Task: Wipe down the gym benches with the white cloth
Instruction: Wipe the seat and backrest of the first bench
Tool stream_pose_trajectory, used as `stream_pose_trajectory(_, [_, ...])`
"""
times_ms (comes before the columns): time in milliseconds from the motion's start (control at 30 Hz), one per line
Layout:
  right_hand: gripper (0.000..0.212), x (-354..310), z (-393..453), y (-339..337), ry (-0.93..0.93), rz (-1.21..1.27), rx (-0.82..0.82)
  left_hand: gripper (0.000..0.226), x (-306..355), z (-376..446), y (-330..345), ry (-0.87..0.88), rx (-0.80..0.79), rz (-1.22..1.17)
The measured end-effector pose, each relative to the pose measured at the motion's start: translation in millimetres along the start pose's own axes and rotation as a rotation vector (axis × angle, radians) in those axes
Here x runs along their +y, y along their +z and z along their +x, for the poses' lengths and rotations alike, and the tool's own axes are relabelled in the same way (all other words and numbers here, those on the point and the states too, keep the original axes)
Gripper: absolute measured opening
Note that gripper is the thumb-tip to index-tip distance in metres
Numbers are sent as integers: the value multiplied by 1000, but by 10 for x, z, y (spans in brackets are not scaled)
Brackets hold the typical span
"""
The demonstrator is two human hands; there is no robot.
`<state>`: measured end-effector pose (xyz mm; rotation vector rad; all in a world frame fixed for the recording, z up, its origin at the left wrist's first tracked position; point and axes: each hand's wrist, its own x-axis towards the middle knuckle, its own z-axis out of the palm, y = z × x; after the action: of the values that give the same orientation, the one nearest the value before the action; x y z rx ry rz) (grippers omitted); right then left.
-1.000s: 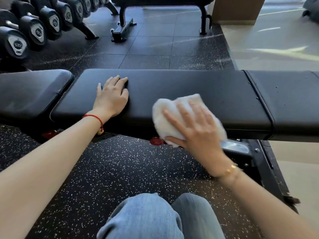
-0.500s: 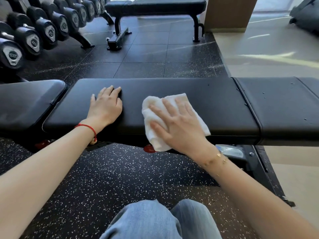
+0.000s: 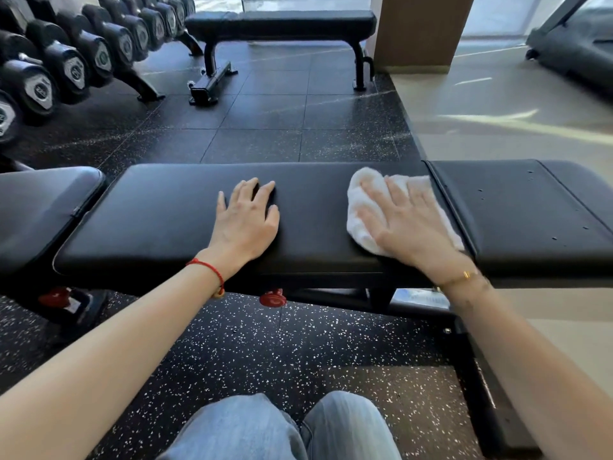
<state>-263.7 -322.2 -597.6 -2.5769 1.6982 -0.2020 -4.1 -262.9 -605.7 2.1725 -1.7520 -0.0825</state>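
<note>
A: Two hands lie on a long black padded gym bench [image 3: 166, 220], seen from a camera worn on the head, looking down. The bench serves as the worktop here.

B: Where is the cloth?

A: The white cloth [image 3: 361, 207] lies crumpled on the top of the long pad, at its right end, just beside the seam where a shorter pad [image 3: 537, 210] begins. The right hand [image 3: 408, 224] presses on it with fingers spread and straight, not gripping, the palm covering most of the cloth. A flat hand like that likely spreads pressure so the cloth drags evenly along the vinyl.

B: And the other hand?

A: The left hand [image 3: 245, 220] rests flat on the bare pad near its middle, fingers apart, holding nothing. It is well apart from the cloth. It probably braces the person, who seems to lean in low; denim-clad knees [image 3: 272, 429] show at the bottom edge.

B: How far along is the job?

A: Hard to tell; no wet streak is visible. The shorter pad to the right shows small specks or droplets, so it may be unwiped. Another pad [image 3: 36, 207] sits to the left, and a second flat bench [image 3: 282, 21] stands farther back on the dark rubber floor [image 3: 265, 343], beside a rack of dumbbells [image 3: 66, 61].
</note>
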Motion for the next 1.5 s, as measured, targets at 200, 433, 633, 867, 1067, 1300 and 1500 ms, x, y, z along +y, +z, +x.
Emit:
stream_pose_trajectory(200, [73,223,-95,-8,-55,-72,-29,53,5,-19,44,1,2,18])
stream_pose_trajectory(433, [61,-444,890,-73,-184,-144,3,51,52,-11,53,-19,29,21])
stream_pose_trajectory(633, [63,-339,136,30,-325,-34,18,51,-18,-20,48,7,48,4])
stream_pose_trajectory(867, [56,194,753,-115,-37,-131,-33,51,22,-8,76,0,56,3])
stream_pose_trajectory(1067, [58,-432,541,64,-246,-71,-42,50,9,-15,56,2,60,-6])
stream_pose_trajectory(1300, [70,210,-374,-118,-124,-92,3,51,-22,-25,55,13,41,-9])
stream_pose_trajectory(1500, [66,207,556,-71,-53,19,-87,51,31,-28,47,-2,37,-2])
